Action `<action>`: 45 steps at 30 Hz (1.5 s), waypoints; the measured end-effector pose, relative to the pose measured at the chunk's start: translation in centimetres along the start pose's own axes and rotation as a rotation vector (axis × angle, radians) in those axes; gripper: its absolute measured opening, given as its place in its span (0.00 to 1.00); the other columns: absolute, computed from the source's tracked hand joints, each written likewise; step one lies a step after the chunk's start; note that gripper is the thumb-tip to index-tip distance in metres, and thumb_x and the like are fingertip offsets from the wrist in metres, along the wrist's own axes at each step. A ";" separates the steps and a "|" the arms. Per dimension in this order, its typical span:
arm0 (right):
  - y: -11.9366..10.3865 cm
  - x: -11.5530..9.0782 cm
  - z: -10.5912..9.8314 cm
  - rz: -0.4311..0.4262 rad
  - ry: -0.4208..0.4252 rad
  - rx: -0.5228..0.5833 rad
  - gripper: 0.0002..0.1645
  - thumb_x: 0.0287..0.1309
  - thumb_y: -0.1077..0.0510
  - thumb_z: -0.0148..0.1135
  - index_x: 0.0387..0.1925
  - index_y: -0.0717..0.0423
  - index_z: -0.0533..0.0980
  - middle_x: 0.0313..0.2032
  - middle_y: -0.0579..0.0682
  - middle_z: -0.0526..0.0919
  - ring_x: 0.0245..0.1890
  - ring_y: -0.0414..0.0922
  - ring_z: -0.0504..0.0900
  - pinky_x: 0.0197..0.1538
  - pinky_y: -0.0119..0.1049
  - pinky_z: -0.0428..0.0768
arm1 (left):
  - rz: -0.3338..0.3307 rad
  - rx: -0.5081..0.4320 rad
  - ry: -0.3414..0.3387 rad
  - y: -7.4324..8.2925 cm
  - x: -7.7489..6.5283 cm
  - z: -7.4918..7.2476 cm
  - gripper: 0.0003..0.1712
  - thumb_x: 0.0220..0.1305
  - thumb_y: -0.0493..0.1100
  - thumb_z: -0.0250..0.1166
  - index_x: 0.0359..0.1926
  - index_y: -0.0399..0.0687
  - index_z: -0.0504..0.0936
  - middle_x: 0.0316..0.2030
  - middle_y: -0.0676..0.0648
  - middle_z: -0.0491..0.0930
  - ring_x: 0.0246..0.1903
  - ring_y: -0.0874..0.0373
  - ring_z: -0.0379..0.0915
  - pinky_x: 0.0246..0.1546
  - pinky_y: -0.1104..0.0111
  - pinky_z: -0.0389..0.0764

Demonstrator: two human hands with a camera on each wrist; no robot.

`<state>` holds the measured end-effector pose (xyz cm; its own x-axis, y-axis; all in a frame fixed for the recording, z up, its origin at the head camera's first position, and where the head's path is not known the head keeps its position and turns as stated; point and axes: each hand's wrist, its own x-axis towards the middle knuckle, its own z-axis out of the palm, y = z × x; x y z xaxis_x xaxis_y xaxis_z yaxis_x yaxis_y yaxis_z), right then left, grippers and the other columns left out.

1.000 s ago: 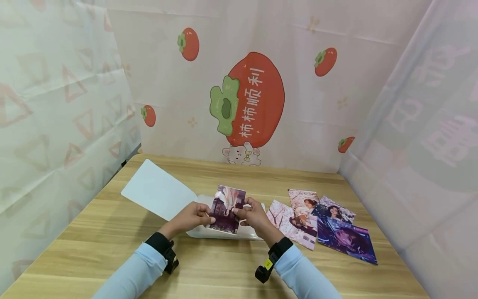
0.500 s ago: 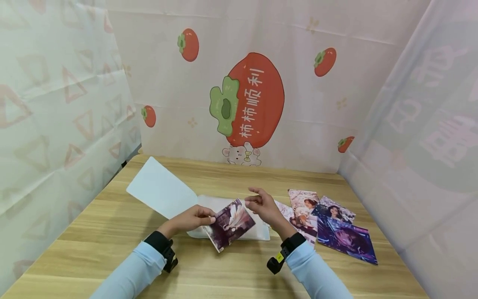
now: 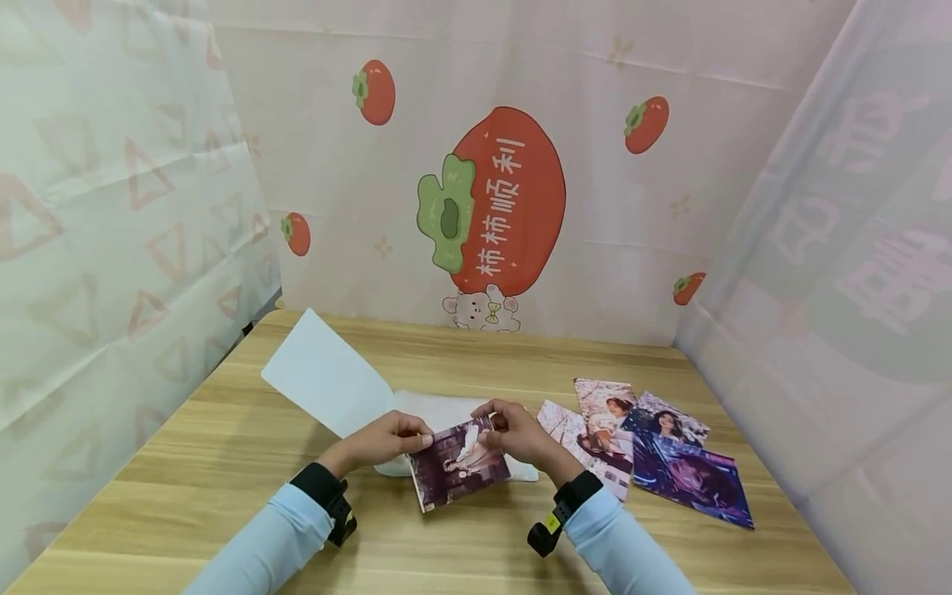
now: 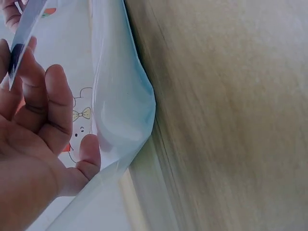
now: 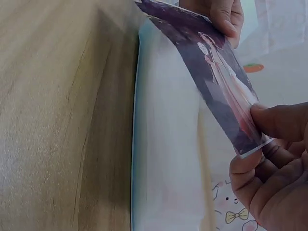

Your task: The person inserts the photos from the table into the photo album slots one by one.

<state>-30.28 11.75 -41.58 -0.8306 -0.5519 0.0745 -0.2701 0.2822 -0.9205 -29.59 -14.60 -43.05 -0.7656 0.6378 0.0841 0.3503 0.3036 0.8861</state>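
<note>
A glossy photo print [image 3: 457, 473] in dark purple tones, with a pale-robed figure, is held over an open white album [image 3: 439, 405]. My left hand [image 3: 381, 440] pinches its left corner between thumb and fingers. At the opposite end, my right hand [image 3: 524, 436] grips the edge, thumb on the picture side. The right wrist view shows the print [image 5: 216, 77] tilted above pale album pages. In the left wrist view, only its thin edge [image 4: 21, 43] appears beside the fingers. The album's pale blue-white cover [image 3: 327, 372] stands angled up at left.
Several photo prints [image 3: 692, 479] with portraits and pink blossoms lie overlapping to the right of the album. They rest on a wood-grain table [image 3: 223, 463]. Behind it hangs a white cloth [image 3: 335, 149] printed with persimmons, and more cloth lines both sides.
The print has turned clockwise from upright to nearly sideways and come lower. My right hand let go of it, lifted away, then took hold again at its upper right edge.
</note>
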 end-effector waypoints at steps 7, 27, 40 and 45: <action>-0.3 0.0 0.0 0.014 0.098 0.148 0.19 0.59 0.71 0.54 0.53 0.68 0.67 0.18 0.48 0.63 0.22 0.43 0.74 0.28 0.36 0.77 | -0.057 0.029 0.146 -0.2 -0.4 -0.7 0.13 0.65 0.48 0.59 0.36 0.42 0.77 0.25 0.50 0.72 0.28 0.57 0.66 0.31 0.65 0.68; -0.3 -0.2 0.2 0.109 0.200 0.166 0.32 0.63 0.64 0.55 0.66 0.63 0.56 0.37 0.56 0.77 0.37 0.49 0.79 0.39 0.44 0.77 | -0.105 -0.170 0.199 -1.0 -1.4 -1.6 0.10 0.64 0.40 0.59 0.38 0.36 0.71 0.19 0.39 0.75 0.31 0.47 0.77 0.41 0.55 0.75; 1.5 -4.4 -0.8 -0.144 -0.125 -0.744 0.23 0.55 0.64 0.60 0.54 0.65 0.73 0.49 0.62 0.75 0.51 0.57 0.72 0.54 0.51 0.68 | -0.208 -0.239 0.305 -1.5 -3.6 -3.8 0.12 0.66 0.41 0.58 0.41 0.34 0.69 0.23 0.47 0.73 0.27 0.55 0.71 0.32 0.60 0.77; 2.1 -5.5 -0.2 -0.150 -0.186 -0.807 0.25 0.50 0.62 0.65 0.52 0.64 0.75 0.41 0.54 0.77 0.41 0.48 0.75 0.47 0.41 0.72 | -0.243 -0.243 0.324 -2.2 -4.8 -4.9 0.11 0.66 0.40 0.56 0.41 0.34 0.70 0.25 0.45 0.75 0.28 0.54 0.71 0.30 0.63 0.77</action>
<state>-26.35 15.50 -43.83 -0.6834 -0.7287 0.0442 -0.6951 0.6310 -0.3445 -29.34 -21.77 -43.13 -0.9523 0.3031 -0.0353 0.0330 0.2175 0.9755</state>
